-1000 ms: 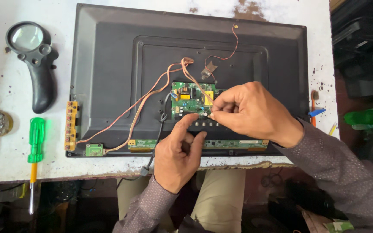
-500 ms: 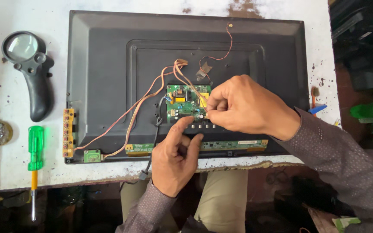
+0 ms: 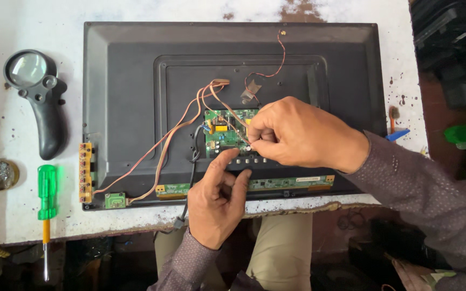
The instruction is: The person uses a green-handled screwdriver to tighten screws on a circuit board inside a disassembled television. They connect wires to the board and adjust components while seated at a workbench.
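A flat black plastic television back (image 3: 136, 97) lies face down on the paint-flecked white counter (image 3: 6, 221). Near its lower middle sits a small green circuit board (image 3: 223, 134), fed by thin orange wires (image 3: 173, 134). The right hand (image 3: 297, 132) is curled over the board's right edge, fingertips pinched together at it; what they pinch is too small to tell. The left hand (image 3: 219, 202) rests loosely half-closed just below the board, forefinger raised, holding nothing. A green-handled screwdriver (image 3: 47, 199) and a black magnifier (image 3: 39, 97) lie to the left

Hands: 2, left hand (image 3: 219, 202), right hand (image 3: 297, 132)
Television panel (image 3: 136, 81): 1
Main circuit board (image 3: 225, 134): 1
Magnifier (image 3: 39, 97): 1
Green screwdriver (image 3: 46, 202): 1
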### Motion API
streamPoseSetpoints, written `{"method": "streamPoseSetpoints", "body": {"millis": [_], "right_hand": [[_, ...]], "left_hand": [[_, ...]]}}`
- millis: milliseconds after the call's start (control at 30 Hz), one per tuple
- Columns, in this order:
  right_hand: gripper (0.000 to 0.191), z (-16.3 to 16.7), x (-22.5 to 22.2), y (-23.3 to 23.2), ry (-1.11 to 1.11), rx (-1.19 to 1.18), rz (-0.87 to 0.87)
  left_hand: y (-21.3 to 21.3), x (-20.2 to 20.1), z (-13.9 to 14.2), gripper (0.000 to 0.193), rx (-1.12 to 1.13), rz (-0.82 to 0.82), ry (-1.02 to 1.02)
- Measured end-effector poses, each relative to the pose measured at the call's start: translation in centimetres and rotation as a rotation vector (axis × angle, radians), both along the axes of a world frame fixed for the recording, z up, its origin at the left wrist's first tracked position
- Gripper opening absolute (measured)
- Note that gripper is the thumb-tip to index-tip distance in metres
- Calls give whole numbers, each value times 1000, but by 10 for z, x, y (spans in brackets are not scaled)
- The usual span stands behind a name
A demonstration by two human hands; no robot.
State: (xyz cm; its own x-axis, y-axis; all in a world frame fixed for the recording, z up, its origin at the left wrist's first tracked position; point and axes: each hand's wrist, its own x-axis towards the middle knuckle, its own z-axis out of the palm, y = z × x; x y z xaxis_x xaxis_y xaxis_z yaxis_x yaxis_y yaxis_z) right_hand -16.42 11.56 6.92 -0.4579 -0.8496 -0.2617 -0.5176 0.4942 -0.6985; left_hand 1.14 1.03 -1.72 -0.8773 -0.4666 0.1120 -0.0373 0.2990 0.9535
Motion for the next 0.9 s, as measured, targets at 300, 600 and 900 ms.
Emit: {"method": "streamPoseSetpoints", "body": {"millis": [300,600,900], "right_hand": [[9,-11,3,5,50,-85,-5],[11,-1,36,9,144,-21,-82],[14,11,62,20,-5,7,-213]], "left_hand": [[-1,4,1,41,18,-6,-5],[1,22,13,39,-52,5,59],[9,50,11,38,-105,26,152]]}}
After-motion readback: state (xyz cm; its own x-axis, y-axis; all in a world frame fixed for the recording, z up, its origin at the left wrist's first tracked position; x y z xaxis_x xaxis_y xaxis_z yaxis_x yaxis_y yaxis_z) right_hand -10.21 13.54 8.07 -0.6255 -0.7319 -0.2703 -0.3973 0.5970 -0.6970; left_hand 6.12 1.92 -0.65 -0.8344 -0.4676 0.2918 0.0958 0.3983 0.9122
